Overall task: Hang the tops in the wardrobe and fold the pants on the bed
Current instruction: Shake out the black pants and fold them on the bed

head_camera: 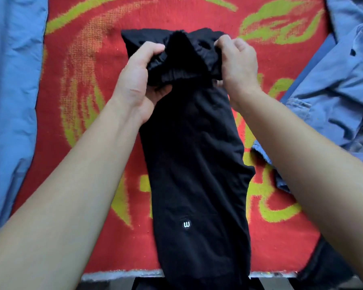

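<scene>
Black pants (197, 164): left hand (137, 80) and right hand (238, 63) fingers (222, 41) clench the ruched waistband (176, 75)

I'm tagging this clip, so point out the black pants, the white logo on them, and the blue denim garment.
black pants (197, 153), head view, middle of the leg fabric.
white logo (186, 224), head view, centre of the round badge.
blue denim garment (333, 91), head view, crumpled body at right.

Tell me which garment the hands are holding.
The black pants in the middle: left hand and right hand grip its elastic edge. The light-blue cloth and denim garment lie unheld beside them.
</scene>
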A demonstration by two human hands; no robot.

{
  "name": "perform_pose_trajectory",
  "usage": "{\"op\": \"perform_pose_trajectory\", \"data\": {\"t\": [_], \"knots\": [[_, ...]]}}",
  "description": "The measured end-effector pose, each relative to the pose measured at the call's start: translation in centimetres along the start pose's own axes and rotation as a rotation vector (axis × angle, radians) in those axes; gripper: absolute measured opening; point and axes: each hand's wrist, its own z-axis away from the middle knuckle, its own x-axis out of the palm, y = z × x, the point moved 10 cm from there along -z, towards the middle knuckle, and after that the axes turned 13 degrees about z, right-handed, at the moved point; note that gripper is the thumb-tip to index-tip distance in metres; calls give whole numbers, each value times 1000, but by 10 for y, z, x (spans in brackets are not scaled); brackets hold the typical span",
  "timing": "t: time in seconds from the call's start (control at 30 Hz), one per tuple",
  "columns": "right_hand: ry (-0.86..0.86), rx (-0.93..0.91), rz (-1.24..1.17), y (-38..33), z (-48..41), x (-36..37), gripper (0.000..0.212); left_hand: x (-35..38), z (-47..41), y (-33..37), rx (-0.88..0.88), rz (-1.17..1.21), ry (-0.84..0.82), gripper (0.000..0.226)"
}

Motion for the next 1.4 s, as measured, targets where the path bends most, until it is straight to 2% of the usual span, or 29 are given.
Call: {"op": "perform_pose_trajectory", "data": {"t": [0.03, 0.07, 0.13, 0.17, 0.23, 0.27, 0.33, 0.37, 0.43, 0.5, 0.57, 0.63, 0.73, 0.77, 0.87, 1.0, 1.23, 1.33, 1.4], "knots": [[-23, -5, 65, 13, 8, 1, 29, -7, 8, -14, -32, -29, 14, 11], [-91, -27, 263, 27, 14, 7, 28, -21, 15, -33, -77, -135, 71, 13], [-300, -8, 685, 67, 27, 23, 20, -54, 29, -70, -208, -464, 200, 16], [-378, 39, 767, 84, 31, 24, 17, -68, 36, -85, -289, -611, 217, 20], [-456, 135, 727, 93, 26, 22, 24, -82, 35, -90, -366, -751, 169, 40], [-471, 160, 707, 91, 20, 19, 28, -86, 30, -78, -331, -776, 170, 52], [-412, 160, 648, 79, 5, 8, 27, -91, 15, -37, -144, -850, 267, 70], [-344, 144, 594, 73, -5, 2, 27, -94, 9, -14, -15, -863, 343, 71], [-223, 124, 460, 60, -24, -5, 47, -92, -4, 13, 119, -751, 392, 76], [-209, 152, 361, 51, -37, 3, 77, -78, -28, 11, 72, -543, 277, 73], [-262, 188, 346, 48, -45, 20, 89, -62, -45, 7, 40, -447, 203, 58], [-261, 179, 374, 48, -53, 30, 72, -60, -56, 8, 48, -446, 245, 61], [-193, 69, 274, 28, -63, 27, 19, -54, -63, 21, 122, -269, 253, 62], [-174, 25, 245, 18, -64, 22, 9, -51, -63, 28, 151, -205, 235, 60], [-211, -32, 281, 3, -57, 15, 18, -47, -56, 43, 200, -240, 228, 47], [-237, -47, 274, -4, -47, 7, 23, -42, -45, 39, 145, -229, 187, 44], [-234, 5, 185, -21, -16, -26, 35, -20, -4, 57, 220, -227, 46, 41], [-179, -90, 160, -33, 12, -47, 37, -15, 36, 61, 281, -282, 21, 43], [-109, -183, 129, -40, 41, -65, 39, -14, 73, 62, 382, -348, 22, 42]]}}
